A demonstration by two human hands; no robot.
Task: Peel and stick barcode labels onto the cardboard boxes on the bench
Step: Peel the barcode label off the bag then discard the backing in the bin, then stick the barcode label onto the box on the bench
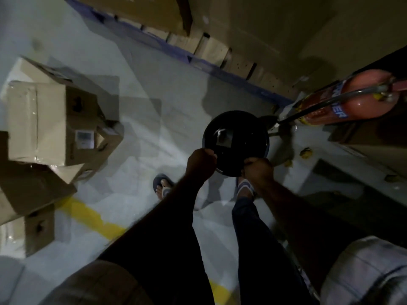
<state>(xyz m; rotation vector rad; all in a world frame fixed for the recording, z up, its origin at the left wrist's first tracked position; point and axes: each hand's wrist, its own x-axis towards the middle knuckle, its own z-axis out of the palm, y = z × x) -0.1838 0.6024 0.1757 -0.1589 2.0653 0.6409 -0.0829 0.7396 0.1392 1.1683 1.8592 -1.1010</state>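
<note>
Left hand (201,160) and right hand (256,169) grasp a round black stool seat (235,142); one cardboard box (50,124) shows a label (84,137), others apparently unlabelled.

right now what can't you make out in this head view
- Round black glossy object held by left hand and right hand: too dark to identify.
- White label on brown cardboard box: print too small.
- Red fire extinguisher: lettering blurred, cut by right edge.
</note>
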